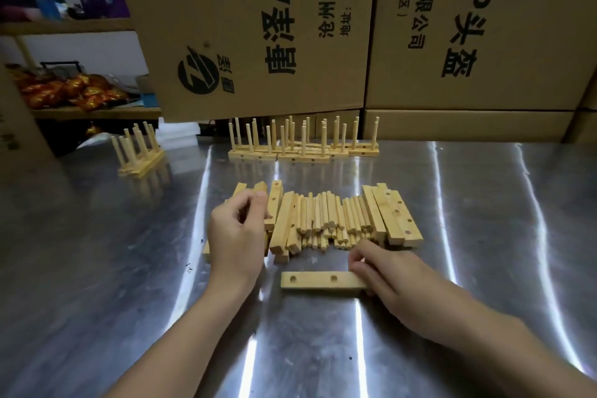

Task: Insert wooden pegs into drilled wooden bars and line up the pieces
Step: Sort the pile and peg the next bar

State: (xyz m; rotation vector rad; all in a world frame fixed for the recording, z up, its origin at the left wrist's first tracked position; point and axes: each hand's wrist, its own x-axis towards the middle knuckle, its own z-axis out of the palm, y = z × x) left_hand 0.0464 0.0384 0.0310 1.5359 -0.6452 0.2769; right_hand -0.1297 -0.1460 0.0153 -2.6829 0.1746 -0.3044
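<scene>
A drilled wooden bar (318, 280) lies flat on the steel table (129, 284) in front of me, two holes showing. My right hand (384, 271) grips its right end. Behind it lies a pile of loose pegs (332, 220), flanked by bare drilled bars on the left (284, 223) and on the right (395, 216). My left hand (237, 233) rests with curled fingers on the bars at the pile's left end, pinching one. Finished bars with upright pegs (303, 142) stand in a row at the back; a smaller group (139, 153) stands back left.
Large printed cardboard boxes (323, 26) rise right behind the finished row. Shelves at the far left hold orange packets (71, 90) and other goods. The table's left and near parts show bare reflective steel.
</scene>
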